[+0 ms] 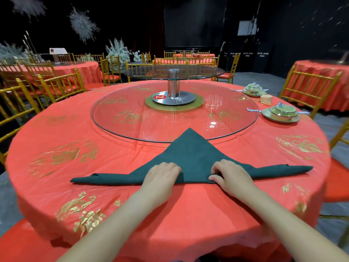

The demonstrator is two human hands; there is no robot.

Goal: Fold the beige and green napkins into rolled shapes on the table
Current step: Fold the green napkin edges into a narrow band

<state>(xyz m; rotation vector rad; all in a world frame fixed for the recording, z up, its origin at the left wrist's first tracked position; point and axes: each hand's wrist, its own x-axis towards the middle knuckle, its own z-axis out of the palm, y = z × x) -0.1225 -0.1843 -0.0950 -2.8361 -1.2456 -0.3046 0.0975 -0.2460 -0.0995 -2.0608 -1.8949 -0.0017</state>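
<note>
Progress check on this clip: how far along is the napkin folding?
Done: the green napkin is a triangle, near edge rolled partway. In hand: left hand and right hand grip that roll. Remaining: rolling up to the tip. A beige item farther off may be the other napkin; unclear.

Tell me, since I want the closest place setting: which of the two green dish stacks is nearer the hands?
The front dish stack, right of the glass turntable; the other stack sits farther back.

Lighting: overhead light is brightening the desk (245, 157); glare is glinting on the glass turntable (132, 118) beyond the fingers (171, 166). Background is lying dark; edges are bending, blurring.
</note>
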